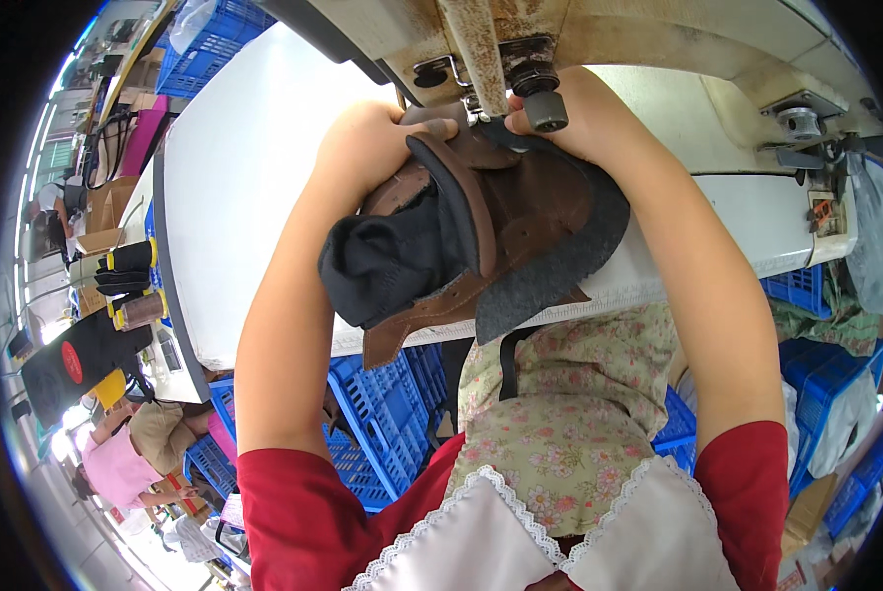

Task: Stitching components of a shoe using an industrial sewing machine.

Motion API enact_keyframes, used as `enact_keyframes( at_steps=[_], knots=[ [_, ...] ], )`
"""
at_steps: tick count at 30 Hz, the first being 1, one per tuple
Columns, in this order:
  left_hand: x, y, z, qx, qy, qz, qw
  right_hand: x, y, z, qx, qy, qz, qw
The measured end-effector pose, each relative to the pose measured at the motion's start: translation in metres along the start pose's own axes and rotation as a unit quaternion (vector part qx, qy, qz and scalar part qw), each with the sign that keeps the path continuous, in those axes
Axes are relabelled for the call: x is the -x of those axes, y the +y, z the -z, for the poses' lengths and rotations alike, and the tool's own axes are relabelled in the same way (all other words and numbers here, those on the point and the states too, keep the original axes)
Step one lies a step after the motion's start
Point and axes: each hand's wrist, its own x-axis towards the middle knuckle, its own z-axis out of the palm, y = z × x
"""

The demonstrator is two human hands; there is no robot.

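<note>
A brown leather shoe upper (545, 231) with dark fabric lining (397, 258) lies bunched on the white table of a sewing machine (648, 39). Its far edge sits under the presser foot (476, 110). My left hand (380, 143) grips the upper just left of the foot, thumb on top of the leather. On the other side, my right hand (571, 116) pinches the edge with the black lining strip (559, 276), close to the foot. Parts of the right fingers are hidden behind the machine's dark knob (543, 106). The needle tip is too small to make out.
The white machine table (249, 207) reaches out to the left. Blue plastic crates (377, 419) stand below it and at the right (830, 394). Thread spools (138, 310) and dark goods are beyond the left edge. A person in pink (126, 458) is at the lower left.
</note>
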Motion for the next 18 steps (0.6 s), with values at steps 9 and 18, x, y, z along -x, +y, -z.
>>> enact_keyframes(
  at_steps=[9, 18],
  knots=[
    [-0.012, -0.018, -0.010, 0.029, 0.005, -0.051, 0.998, -0.002, -0.003, 0.005, -0.014, -0.022, -0.007, 1.000],
    [-0.014, -0.021, -0.012, 0.025, 0.016, -0.084, 0.996, 0.003, -0.007, 0.004, 0.010, -0.012, -0.019, 1.000]
  ],
)
